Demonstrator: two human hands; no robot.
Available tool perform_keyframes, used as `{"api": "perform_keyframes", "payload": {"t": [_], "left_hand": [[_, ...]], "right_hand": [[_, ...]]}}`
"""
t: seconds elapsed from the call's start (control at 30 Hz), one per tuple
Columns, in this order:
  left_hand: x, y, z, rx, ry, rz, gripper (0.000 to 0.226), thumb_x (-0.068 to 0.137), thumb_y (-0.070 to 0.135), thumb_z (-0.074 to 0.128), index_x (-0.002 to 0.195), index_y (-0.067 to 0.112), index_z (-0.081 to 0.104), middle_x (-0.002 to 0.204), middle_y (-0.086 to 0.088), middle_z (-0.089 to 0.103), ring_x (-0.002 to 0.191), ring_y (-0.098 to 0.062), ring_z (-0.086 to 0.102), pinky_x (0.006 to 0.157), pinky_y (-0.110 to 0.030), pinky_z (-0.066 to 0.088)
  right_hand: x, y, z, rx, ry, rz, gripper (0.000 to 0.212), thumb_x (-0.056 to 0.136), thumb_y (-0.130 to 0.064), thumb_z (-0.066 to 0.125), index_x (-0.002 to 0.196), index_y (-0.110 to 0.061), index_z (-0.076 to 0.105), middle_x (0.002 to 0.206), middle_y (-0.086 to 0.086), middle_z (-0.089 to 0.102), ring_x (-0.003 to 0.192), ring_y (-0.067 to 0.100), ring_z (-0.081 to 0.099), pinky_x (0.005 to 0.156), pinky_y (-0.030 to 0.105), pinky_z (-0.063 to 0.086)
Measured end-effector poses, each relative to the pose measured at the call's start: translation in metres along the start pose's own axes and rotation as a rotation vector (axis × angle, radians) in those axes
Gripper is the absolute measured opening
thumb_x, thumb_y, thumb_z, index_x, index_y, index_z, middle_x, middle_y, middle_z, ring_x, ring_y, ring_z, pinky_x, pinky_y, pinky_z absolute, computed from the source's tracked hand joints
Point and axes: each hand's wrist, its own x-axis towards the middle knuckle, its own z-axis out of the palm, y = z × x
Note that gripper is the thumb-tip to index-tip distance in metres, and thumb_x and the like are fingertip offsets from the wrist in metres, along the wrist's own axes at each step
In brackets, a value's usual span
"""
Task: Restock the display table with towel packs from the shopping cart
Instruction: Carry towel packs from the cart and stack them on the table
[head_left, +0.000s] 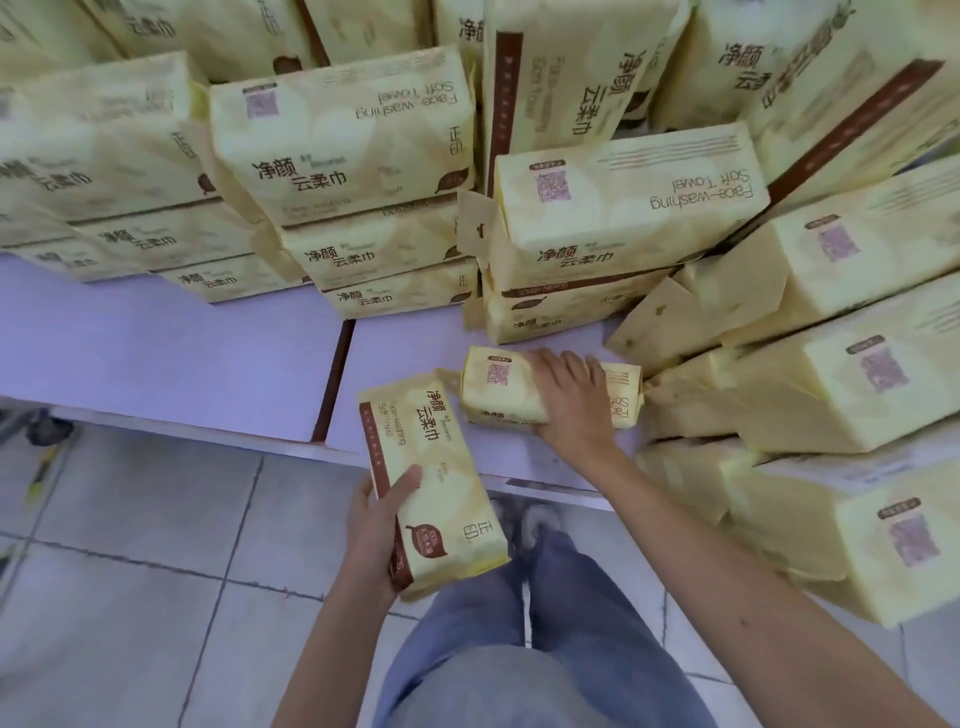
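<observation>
Yellow pack (493, 387) under right fingers (551, 365), on table (208, 358).

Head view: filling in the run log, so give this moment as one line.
left hand: holds raised towel pack | right hand: grips tabletop towel pack lying on display table

- Ahead and left of my left hand (374, 525), the lavender table top (182, 343) is bare up to the far stacks (363, 208).
- Just ahead of my right hand (571, 400), a two-pack stack (597, 244) blocks the way, leaving only a narrow strip.
- Right of my right hand, leaning packs (831, 395) wall that side off.
- Between my hands, the upright pack (441, 488) that my left hand grips nearly meets the lying pack (498, 384) under my right hand.
</observation>
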Motion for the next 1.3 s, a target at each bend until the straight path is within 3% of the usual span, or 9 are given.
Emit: {"api": "perform_keyframes", "payload": {"t": [0.13, 0.23, 0.43, 0.5, 0.57, 0.63, 0.73, 0.97, 1.3], "left_hand": [[0.001, -0.004, 0.005, -0.006, 0.022, -0.016, 0.054, 0.083, 0.022, 0.070, 0.131, 0.010, 0.048, 0.114, -0.021, 0.067, 0.100, -0.041, 0.066, 0.087, -0.058, 0.052], [0.002, -0.005, 0.007, -0.014, 0.020, -0.028, 0.057, 0.082, 0.022, 0.071, 0.133, 0.011, 0.047, 0.113, -0.020, 0.067, 0.099, -0.041, 0.066, 0.082, -0.052, 0.055], [0.001, -0.004, 0.014, -0.047, 0.036, -0.034, 0.057, 0.083, 0.023, 0.071, 0.133, 0.012, 0.047, 0.112, -0.019, 0.068, 0.097, -0.038, 0.067, 0.067, -0.041, 0.057], [0.001, -0.002, 0.016, -0.047, 0.038, -0.035, 0.058, 0.082, 0.024, 0.071, 0.133, 0.013, 0.047, 0.112, -0.019, 0.068, 0.096, -0.038, 0.067, 0.064, -0.039, 0.057], [0.001, -0.002, 0.018, -0.045, 0.035, -0.035, 0.058, 0.082, 0.025, 0.070, 0.134, 0.013, 0.047, 0.112, -0.018, 0.068, 0.097, -0.038, 0.067, 0.063, -0.039, 0.056], [0.002, -0.002, 0.018, -0.047, 0.031, -0.032, 0.057, 0.083, 0.025, 0.070, 0.134, 0.014, 0.046, 0.112, -0.018, 0.068, 0.098, -0.039, 0.067, 0.066, -0.040, 0.056], [0.002, -0.002, 0.017, -0.046, 0.030, -0.024, 0.057, 0.083, 0.024, 0.070, 0.134, 0.015, 0.046, 0.112, -0.018, 0.068, 0.098, -0.038, 0.067, 0.070, -0.043, 0.057], [0.003, -0.002, 0.021, -0.057, 0.011, -0.023, 0.056, 0.084, 0.024, 0.069, 0.134, 0.014, 0.046, 0.112, -0.017, 0.068, 0.096, -0.037, 0.068, 0.068, -0.042, 0.058], [0.001, -0.005, 0.030, -0.073, -0.009, -0.039, 0.056, 0.083, 0.024, 0.069, 0.133, 0.014, 0.046, 0.111, -0.017, 0.069, 0.096, -0.038, 0.068, 0.066, -0.041, 0.059]], "right_hand": [[-0.005, -0.003, 0.008, -0.034, -0.055, 0.042, 0.089, 0.081, -0.031, 0.069, 0.151, -0.017, 0.015, 0.157, 0.005, 0.021, 0.144, 0.028, 0.017, 0.115, 0.047, 0.007], [-0.012, -0.007, 0.000, 0.071, -0.028, 0.142, 0.100, 0.077, -0.043, 0.071, 0.152, -0.017, 0.011, 0.160, 0.009, 0.008, 0.147, 0.031, -0.001, 0.114, 0.053, -0.002], [-0.071, -0.039, -0.008, 0.968, 0.562, 0.591, 0.062, 0.079, -0.014, 0.074, 0.133, -0.004, 0.043, 0.137, 0.009, 0.042, 0.130, 0.029, 0.038, 0.108, 0.043, 0.032], [-0.075, -0.048, -0.005, 1.264, 0.447, 0.921, 0.056, 0.080, -0.017, 0.074, 0.126, -0.011, 0.043, 0.130, 0.007, 0.046, 0.115, 0.022, 0.047, 0.098, 0.038, 0.041], [-0.061, -0.048, -0.005, 1.623, 0.078, 1.283, 0.061, 0.078, -0.033, 0.075, 0.124, -0.016, 0.038, 0.123, 0.007, 0.048, 0.101, 0.021, 0.050, 0.082, 0.036, 0.047], [-0.038, -0.042, -0.008, 1.927, -0.189, 1.379, 0.067, 0.077, -0.044, 0.073, 0.126, -0.015, 0.036, 0.116, 0.011, 0.046, 0.093, 0.026, 0.052, 0.078, 0.042, 0.050], [-0.007, -0.038, -0.009, 2.151, -0.122, 1.372, 0.071, 0.079, -0.038, 0.072, 0.135, -0.007, 0.040, 0.127, 0.016, 0.052, 0.108, 0.032, 0.055, 0.089, 0.048, 0.049], [0.029, -0.024, -0.024, 2.163, 0.232, 1.452, 0.068, 0.074, -0.022, 0.080, 0.128, -0.014, 0.041, 0.124, 0.012, 0.061, 0.108, 0.032, 0.061, 0.085, 0.055, 0.052], [0.042, -0.018, -0.029, 2.003, 0.096, 1.398, 0.071, 0.078, -0.026, 0.077, 0.133, -0.017, 0.034, 0.131, 0.010, 0.055, 0.113, 0.031, 0.057, 0.065, 0.045, 0.051]]}}
